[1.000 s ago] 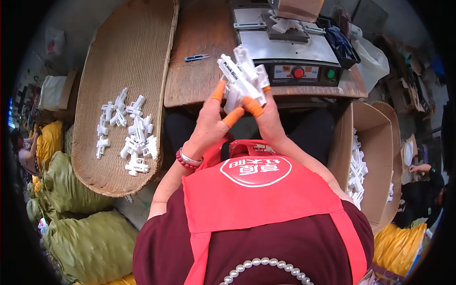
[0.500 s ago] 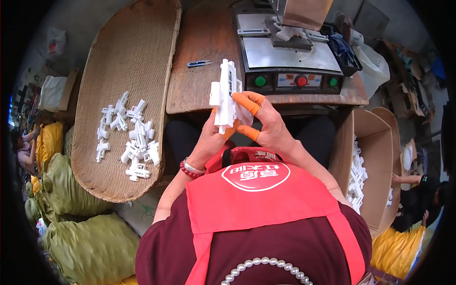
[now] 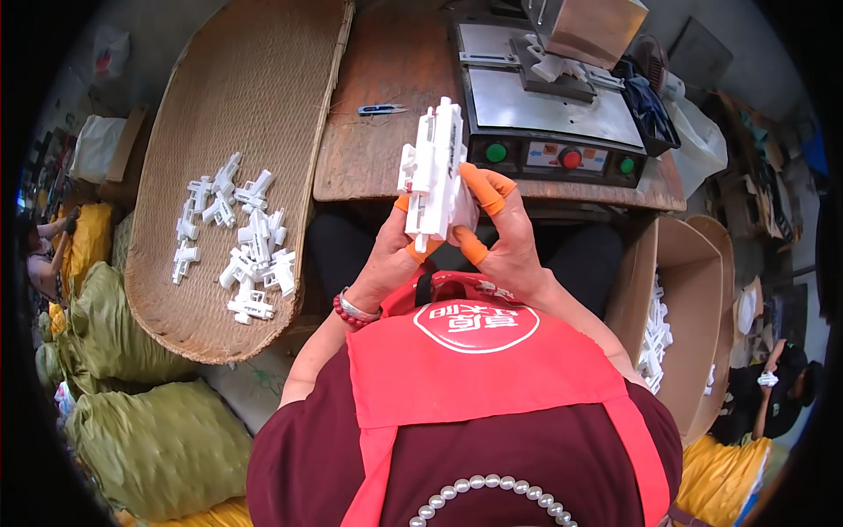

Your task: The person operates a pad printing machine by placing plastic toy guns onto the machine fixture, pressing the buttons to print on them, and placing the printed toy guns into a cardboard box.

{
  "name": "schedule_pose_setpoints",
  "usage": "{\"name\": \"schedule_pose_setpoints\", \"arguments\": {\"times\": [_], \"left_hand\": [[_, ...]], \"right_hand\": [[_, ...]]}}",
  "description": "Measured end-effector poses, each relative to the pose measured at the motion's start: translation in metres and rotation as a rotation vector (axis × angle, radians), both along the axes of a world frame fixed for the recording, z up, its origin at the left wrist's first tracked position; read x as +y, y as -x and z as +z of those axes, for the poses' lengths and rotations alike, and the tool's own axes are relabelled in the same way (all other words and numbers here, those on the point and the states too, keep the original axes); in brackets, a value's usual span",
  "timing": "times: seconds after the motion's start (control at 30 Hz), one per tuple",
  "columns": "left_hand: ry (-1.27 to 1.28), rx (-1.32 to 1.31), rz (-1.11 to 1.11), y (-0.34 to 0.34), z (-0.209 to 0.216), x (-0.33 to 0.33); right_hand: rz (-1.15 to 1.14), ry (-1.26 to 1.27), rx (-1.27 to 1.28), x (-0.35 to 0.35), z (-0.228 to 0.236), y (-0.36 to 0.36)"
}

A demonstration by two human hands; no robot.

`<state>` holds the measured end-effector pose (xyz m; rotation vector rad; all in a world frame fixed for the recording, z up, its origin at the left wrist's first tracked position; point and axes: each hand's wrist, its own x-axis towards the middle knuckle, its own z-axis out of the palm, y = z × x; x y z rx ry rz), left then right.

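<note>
A white plastic toy gun [image 3: 432,171] is held up between my two hands over my lap, its long side with dark print turned partly to the right. My left hand [image 3: 392,244] grips it from the left and below. Orange finger covers on my right hand [image 3: 509,224] press against its right side. Several similar white toy guns [image 3: 256,235] lie loosely grouped in the woven bamboo tray [image 3: 237,97] at the left. Another white piece [image 3: 551,63] sits on the dark block of the machine [image 3: 558,105] beyond my hands.
Blue thread snips [image 3: 381,110] lie on the wooden table [image 3: 386,61]. A cardboard box [image 3: 702,325] with white toy guns stands at my right. Green sacks [image 3: 158,448] fill the floor at left. Another person [image 3: 781,386] at far right holds a small white item.
The toy gun has tipped in my hands, showing more of its top and printed side. The view has shifted slightly. The person at far right now holds a white item up.
</note>
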<state>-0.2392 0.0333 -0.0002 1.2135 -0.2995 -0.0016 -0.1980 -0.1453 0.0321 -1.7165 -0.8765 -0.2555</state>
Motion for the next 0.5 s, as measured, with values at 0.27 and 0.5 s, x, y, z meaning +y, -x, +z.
{"name": "schedule_pose_setpoints", "arguments": {"times": [0.27, 0.5], "left_hand": [[-0.032, 0.002, 0.028, -0.0053, -0.0034, 0.004], [-0.054, -0.03, 0.024, -0.004, -0.0022, 0.0038]], "right_hand": [[0.044, 0.025, 0.017, -0.0042, -0.004, -0.0015], [0.019, 0.0, 0.035, -0.003, -0.0036, 0.0032]]}}
